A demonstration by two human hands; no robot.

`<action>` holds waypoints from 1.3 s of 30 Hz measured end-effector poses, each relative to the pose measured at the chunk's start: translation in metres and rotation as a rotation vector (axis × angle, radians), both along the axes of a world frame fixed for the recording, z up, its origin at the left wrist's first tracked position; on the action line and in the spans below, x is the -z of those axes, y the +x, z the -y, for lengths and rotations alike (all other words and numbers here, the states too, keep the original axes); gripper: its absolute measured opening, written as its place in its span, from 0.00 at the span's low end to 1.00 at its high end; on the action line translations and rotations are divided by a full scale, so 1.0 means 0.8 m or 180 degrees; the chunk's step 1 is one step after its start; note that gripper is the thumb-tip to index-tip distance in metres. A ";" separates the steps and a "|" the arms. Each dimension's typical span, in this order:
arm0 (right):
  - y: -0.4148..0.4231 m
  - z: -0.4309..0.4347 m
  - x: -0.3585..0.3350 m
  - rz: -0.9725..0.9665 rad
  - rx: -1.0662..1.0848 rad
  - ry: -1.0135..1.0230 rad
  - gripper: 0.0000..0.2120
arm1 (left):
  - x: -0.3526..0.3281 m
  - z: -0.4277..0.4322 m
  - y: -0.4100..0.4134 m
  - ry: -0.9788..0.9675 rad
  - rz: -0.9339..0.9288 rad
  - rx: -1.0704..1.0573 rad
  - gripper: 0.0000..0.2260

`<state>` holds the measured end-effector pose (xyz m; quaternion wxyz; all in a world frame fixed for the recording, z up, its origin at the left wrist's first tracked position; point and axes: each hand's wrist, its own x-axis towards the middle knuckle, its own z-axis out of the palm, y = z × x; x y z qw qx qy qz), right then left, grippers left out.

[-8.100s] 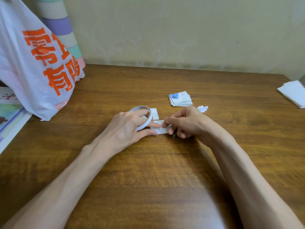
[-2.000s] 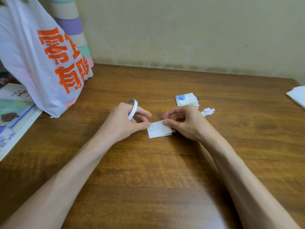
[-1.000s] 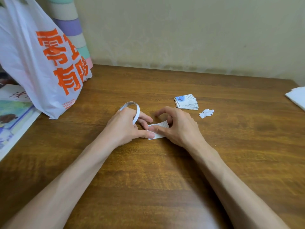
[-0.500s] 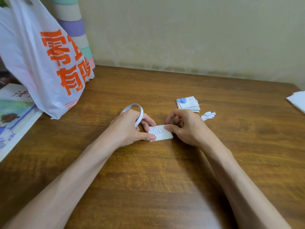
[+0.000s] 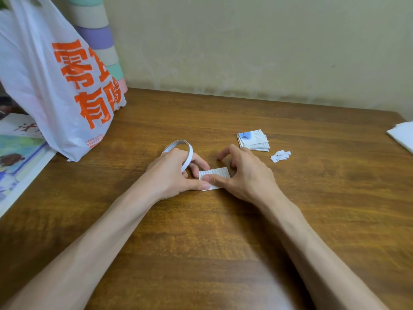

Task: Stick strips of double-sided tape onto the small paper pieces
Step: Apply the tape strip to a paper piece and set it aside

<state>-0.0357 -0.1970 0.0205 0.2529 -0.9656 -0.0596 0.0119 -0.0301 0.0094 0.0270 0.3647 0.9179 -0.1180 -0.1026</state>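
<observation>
While round tape (snug), left hand.

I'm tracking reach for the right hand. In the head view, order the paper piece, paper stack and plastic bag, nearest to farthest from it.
1. Paper piece, under the right hand's thumb.
2. Paper stack, just beyond the fingers.
3. Plastic bag, far left.

The worktop is wood with a clear brown grain and a soft sheen. The bag is thin white plastic, glossy and wrinkled, with orange print. The small paper piece and the stack of pieces are matt printed paper. The tape roll looks smooth and white. The wall is matt and blotchy.
</observation>
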 end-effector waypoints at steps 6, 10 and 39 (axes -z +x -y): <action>0.013 0.015 -0.002 -0.0165 -0.0164 0.0387 0.20 | 0.003 -0.001 -0.001 -0.0021 0.0011 -0.0020 0.16; 0.019 0.024 -0.003 -0.0292 -0.0215 0.0557 0.16 | 0.003 -0.001 -0.001 -0.0053 0.0003 -0.0024 0.16; 0.017 0.028 -0.008 -0.0264 -0.0660 0.0334 0.14 | -0.004 0.005 -0.005 0.0133 0.0033 -0.0084 0.16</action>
